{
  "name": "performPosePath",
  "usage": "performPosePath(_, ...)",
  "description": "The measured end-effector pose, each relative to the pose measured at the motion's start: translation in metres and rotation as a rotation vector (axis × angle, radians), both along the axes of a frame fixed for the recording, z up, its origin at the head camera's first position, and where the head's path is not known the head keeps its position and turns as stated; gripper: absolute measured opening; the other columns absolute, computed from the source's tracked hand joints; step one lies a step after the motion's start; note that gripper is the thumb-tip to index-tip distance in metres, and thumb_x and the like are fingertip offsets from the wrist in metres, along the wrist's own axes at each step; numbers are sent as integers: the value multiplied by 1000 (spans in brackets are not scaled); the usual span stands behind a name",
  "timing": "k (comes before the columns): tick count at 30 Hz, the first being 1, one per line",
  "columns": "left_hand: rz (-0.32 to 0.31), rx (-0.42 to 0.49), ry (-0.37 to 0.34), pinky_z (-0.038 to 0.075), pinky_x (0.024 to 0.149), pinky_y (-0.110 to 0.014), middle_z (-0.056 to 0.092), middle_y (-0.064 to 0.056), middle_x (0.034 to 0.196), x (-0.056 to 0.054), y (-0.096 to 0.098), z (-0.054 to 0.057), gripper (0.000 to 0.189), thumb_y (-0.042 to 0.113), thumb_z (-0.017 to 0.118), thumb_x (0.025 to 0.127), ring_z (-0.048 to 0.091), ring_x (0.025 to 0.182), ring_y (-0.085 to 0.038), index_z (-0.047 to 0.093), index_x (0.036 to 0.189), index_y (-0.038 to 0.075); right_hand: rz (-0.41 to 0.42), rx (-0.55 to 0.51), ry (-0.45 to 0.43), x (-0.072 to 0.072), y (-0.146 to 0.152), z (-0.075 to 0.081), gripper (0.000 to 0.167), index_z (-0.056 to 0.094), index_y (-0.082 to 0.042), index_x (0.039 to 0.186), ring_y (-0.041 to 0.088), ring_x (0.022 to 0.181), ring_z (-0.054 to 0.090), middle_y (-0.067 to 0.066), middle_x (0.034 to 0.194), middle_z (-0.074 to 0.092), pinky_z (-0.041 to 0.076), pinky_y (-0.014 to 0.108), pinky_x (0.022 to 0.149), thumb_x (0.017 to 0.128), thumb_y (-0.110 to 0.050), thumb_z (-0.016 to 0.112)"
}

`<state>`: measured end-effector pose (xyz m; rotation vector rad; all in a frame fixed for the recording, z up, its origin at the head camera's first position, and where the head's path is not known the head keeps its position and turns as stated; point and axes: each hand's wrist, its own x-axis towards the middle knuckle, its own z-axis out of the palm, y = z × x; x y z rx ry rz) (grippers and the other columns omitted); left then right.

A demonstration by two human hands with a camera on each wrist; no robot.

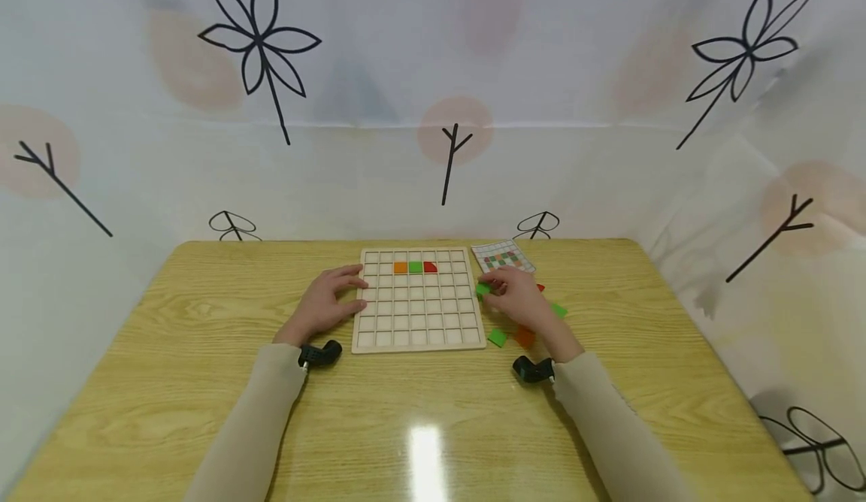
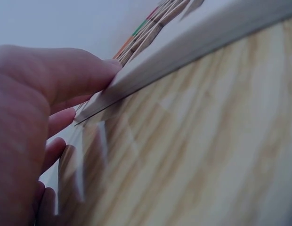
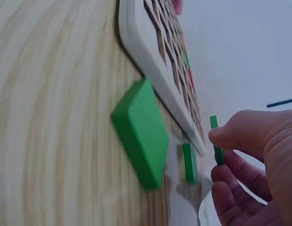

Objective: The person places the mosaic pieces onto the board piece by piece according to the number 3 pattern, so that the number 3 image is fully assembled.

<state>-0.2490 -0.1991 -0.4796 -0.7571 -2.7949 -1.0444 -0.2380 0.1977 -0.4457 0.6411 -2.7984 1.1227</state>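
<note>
A wooden grid board point(image 1: 419, 337) lies on the table with an orange tile point(image 1: 401, 267), a green tile point(image 1: 416, 267) and a red tile point(image 1: 430, 267) side by side in one of its upper rows. My left hand point(image 1: 326, 300) rests at the board's left edge, its thumb and fingertips touching the rim with the fingers extended. Beyond the right edge, my right hand point(image 1: 517, 299) pinches a small green tile point(image 3: 216, 141) between thumb and fingers, raised above the table. Another green tile point(image 3: 189, 162) lies by the board's edge below it.
A pattern card point(image 1: 502, 255) with coloured squares lies behind my right hand. Near that hand on the table point(image 1: 419, 412) are a green tile point(image 1: 497, 337), an orange tile point(image 1: 524, 337), another green piece point(image 1: 558, 310) and a partly hidden red piece point(image 1: 540, 288).
</note>
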Motion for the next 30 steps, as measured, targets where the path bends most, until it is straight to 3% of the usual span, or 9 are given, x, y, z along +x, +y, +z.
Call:
performPosePath(10,1,-13,-1,26,114,-55,45,-6,152,0,0,4,31,27,73,91,37,140,-34,70,119,13,-17,-18,-60,-8,-23,-1,27,72,-4,118,28,97,65,11,115,67,56,44,83,91,-6,70)
performPosePath(14,1,-4,-6,26,114,-55,45,-6,152,0,-1,3,31,28,73,91,36,140,-34,71,118,14,-17,-32,-62,-13,-32,-3,26,73,-5,117,26,93,67,10,116,69,49,46,99,90,-4,70)
performPosePath(16,1,-4,-8,26,114,-55,45,-5,152,0,-1,2,31,28,73,91,36,140,-33,71,119,14,-19,-40,-69,-14,-36,-3,26,73,-4,116,26,92,68,11,116,69,48,47,101,90,-4,70)
performPosePath(18,-1,-5,-7,26,114,-55,45,-5,152,0,-1,2,31,28,73,91,36,140,-33,70,119,14,-17,-49,-74,-15,-40,-4,25,73,-3,115,26,93,67,12,115,69,49,47,99,90,-4,69)
performPosePath(22,-3,-3,-3,26,113,-55,45,-5,152,0,-1,1,31,28,73,91,36,140,-33,70,119,14,-6,-52,-69,-18,-46,-7,24,74,-3,114,26,93,67,11,114,68,56,42,82,90,-3,68)
performPosePath(30,-4,-2,-4,25,114,-56,45,-6,153,1,-1,2,31,28,72,91,36,140,-34,70,119,14,12,-30,-50,-24,-59,-9,23,75,-5,109,24,92,65,10,114,66,56,39,79,88,-3,66)
